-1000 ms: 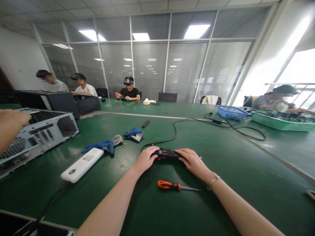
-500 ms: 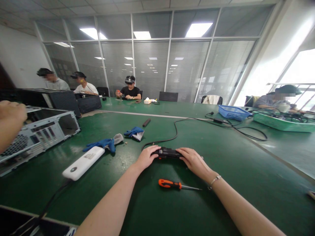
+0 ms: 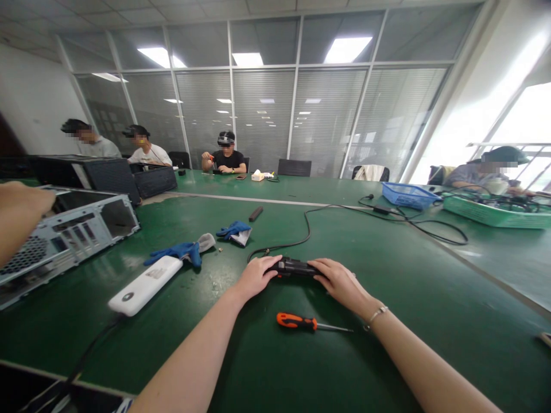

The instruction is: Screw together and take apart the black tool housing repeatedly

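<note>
A black corded electric screwdriver [image 3: 295,267] lies lengthwise from left to right on the green table, a small red part showing on its near side. My left hand [image 3: 257,276] is closed around its left end, where the cord comes out. Over the right end, my right hand [image 3: 338,280] rests with its fingers wrapped on the body, hiding the tip. Nearer to me lies an orange-and-black hand screwdriver [image 3: 297,322], its shaft pointing right, touched by neither hand.
Left are a white power strip [image 3: 146,285], blue work gloves [image 3: 185,252] and an open computer case [image 3: 81,232], with a co-worker's hand [image 3: 26,206] above it. A black cord [image 3: 309,221] runs toward a blue basket [image 3: 408,197] and a green basket [image 3: 495,215]. Several people sit around.
My hands and the electric screwdriver have stayed in place. The co-worker's hand at the left edge has shifted slightly right and down.
</note>
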`<state>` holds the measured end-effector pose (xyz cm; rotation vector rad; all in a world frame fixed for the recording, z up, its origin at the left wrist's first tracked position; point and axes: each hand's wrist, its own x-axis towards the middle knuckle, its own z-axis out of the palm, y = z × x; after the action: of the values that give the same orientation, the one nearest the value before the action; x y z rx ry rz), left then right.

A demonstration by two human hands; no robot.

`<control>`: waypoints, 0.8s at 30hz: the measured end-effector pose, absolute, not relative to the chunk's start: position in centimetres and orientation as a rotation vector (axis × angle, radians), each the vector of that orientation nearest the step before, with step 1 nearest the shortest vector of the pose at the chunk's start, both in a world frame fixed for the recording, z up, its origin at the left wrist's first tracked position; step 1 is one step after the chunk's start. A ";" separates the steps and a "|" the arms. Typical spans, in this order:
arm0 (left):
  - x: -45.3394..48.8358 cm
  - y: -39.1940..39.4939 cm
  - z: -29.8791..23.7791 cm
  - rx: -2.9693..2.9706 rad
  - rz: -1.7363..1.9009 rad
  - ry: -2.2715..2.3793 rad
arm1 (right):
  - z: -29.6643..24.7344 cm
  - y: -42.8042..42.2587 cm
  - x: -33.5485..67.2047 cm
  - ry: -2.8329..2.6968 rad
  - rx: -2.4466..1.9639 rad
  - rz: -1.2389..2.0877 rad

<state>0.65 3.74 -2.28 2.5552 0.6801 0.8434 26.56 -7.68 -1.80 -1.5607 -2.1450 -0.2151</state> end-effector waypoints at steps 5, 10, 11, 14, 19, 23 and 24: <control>0.6 3.6 -2.0 2.569 0.792 0.704 | -1.8 -7.6 26.7 -2.140 -1.584 -0.148; 1.0 3.4 -1.8 2.549 0.788 0.756 | -1.6 -7.7 26.6 -2.155 -1.610 -0.119; 1.1 3.4 -1.8 2.543 0.784 0.762 | -1.5 -7.6 26.6 -2.157 -1.618 -0.112; 1.1 3.5 -1.8 2.515 0.766 0.768 | -1.3 -7.5 26.6 -2.162 -1.641 -0.084; 0.4 3.1 -1.3 2.382 0.704 0.743 | -0.3 -8.0 27.3 -2.193 -1.651 0.111; 0.2 1.6 -0.4 2.342 0.595 0.628 | 0.9 -9.5 28.3 -2.113 -1.701 0.458; 0.3 1.3 -0.2 2.348 0.586 0.619 | 1.1 -9.9 28.5 -2.090 -1.707 0.521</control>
<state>0.32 1.30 -0.20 2.3485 0.6192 0.5865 28.51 -9.88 1.09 -1.7069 -2.0898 0.5210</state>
